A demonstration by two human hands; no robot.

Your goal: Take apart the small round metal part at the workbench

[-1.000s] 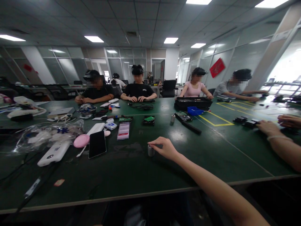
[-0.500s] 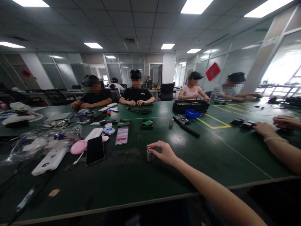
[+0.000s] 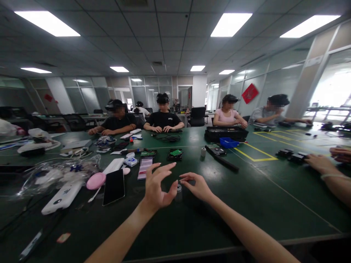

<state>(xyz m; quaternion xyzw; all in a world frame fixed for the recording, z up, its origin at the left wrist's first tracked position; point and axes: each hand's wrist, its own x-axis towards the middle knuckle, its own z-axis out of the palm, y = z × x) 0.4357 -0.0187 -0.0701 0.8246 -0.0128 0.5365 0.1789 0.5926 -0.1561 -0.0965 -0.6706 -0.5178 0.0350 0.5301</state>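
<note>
Flanking small metallic cylinder (image 3: 179, 189) with left hand (image 3: 155, 187) spread, right hand (image 3: 197, 187) near-pinched, grasp unclear.
Likely rigid, smooth, light; best gripped by left and right sides.

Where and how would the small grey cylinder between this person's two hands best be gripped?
Probably by the upper side wall of the small grey cylinder, pinched from left and right. It appears to stand upright on the green table, so its round wall offers opposing sides. The left hand and right hand flank it.
</note>
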